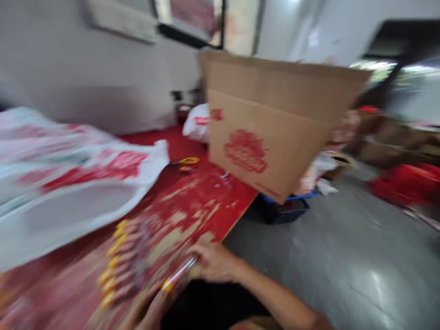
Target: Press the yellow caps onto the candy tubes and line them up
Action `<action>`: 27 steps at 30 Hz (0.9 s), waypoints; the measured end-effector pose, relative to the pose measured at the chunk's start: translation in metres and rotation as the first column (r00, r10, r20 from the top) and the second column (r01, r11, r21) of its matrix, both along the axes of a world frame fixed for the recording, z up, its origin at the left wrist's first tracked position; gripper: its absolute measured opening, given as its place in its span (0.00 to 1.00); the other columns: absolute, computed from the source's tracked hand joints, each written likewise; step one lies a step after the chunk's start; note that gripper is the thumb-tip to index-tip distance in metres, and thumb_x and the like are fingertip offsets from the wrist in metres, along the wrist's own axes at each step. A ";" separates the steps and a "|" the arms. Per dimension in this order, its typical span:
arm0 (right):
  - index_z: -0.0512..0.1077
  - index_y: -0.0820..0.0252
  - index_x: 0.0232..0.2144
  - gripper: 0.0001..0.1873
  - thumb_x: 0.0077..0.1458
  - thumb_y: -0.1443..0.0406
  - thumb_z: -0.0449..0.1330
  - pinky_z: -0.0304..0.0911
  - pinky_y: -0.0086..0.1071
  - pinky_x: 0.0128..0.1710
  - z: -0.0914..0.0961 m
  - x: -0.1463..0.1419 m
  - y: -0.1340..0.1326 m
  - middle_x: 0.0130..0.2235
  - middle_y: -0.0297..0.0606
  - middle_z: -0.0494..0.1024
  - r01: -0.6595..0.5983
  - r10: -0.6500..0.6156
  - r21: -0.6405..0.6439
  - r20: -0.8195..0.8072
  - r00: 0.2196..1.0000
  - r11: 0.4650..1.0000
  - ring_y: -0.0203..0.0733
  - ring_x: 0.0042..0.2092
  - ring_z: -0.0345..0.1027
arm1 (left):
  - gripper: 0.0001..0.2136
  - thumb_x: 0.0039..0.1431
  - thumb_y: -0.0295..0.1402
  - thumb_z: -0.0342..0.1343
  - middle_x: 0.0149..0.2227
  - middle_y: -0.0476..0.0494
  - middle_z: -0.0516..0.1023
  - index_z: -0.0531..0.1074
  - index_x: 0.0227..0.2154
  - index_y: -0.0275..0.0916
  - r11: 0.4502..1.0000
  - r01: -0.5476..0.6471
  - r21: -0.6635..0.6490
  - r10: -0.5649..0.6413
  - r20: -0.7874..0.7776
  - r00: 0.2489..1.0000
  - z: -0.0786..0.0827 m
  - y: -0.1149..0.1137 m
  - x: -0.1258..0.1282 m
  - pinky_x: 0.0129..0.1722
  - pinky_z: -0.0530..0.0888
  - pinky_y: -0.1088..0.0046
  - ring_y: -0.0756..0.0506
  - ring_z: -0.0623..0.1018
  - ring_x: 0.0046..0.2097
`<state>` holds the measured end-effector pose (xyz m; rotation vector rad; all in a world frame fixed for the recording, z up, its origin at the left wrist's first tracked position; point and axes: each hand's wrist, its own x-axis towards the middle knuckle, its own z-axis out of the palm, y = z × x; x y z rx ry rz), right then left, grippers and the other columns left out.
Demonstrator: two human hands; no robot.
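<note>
at the near edge of the red tabletop, your right hand is curled around the end of a thin, clear-wrapped stick with a yellow tip; it looks like a packaged sausage, though motion blur makes this uncertain. your fingers are closed on it, pinning it against the worn table edge. your left hand shows only partly at the bottom of the frame, just beside a row of the same yellow-tipped sticks, and you cannot tell whether it is open or gripping anything.

a large white plastic bag with red print lies to your left, and a brown cardboard box with a red logo stands open at the far corner, well apart from your hands. yellow-handled scissors rest between the bag and the box.

judging by this, you are gathering loose sticks into a bundle. the next move calls for a firm, even grip so none slides off the edge.
</note>
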<state>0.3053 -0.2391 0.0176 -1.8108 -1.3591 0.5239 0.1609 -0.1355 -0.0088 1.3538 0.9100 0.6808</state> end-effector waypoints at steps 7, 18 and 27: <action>0.68 0.60 0.26 0.16 0.60 0.57 0.48 0.53 0.29 0.28 -0.004 0.001 0.011 0.24 0.33 0.67 -0.034 0.028 -0.044 -0.140 0.990 0.998 0.36 0.27 0.59 | 0.13 0.37 0.36 0.70 0.29 0.48 0.75 0.78 0.27 0.38 0.942 -0.060 -0.331 0.169 0.313 0.935 0.001 -0.005 -0.027 0.31 0.75 0.74 0.48 0.75 0.29; 0.68 0.60 0.29 0.20 0.60 0.52 0.47 0.51 0.29 0.25 -0.010 -0.001 0.021 0.24 0.32 0.64 -0.056 0.034 -0.112 -0.191 0.981 0.992 0.35 0.25 0.56 | 0.08 0.44 0.35 0.68 0.35 0.47 0.71 0.79 0.29 0.40 0.966 -0.056 -0.251 0.133 0.303 0.944 -0.010 -0.003 -0.034 0.34 0.76 0.75 0.48 0.73 0.36; 0.68 0.61 0.28 0.18 0.60 0.55 0.48 0.54 0.28 0.27 -0.012 -0.003 0.025 0.24 0.32 0.66 -0.110 0.082 -0.118 -0.224 0.971 0.987 0.35 0.27 0.59 | 0.09 0.45 0.34 0.67 0.33 0.48 0.72 0.78 0.31 0.40 0.955 -0.038 -0.293 0.129 0.298 0.946 -0.009 0.003 -0.036 0.33 0.75 0.74 0.50 0.74 0.31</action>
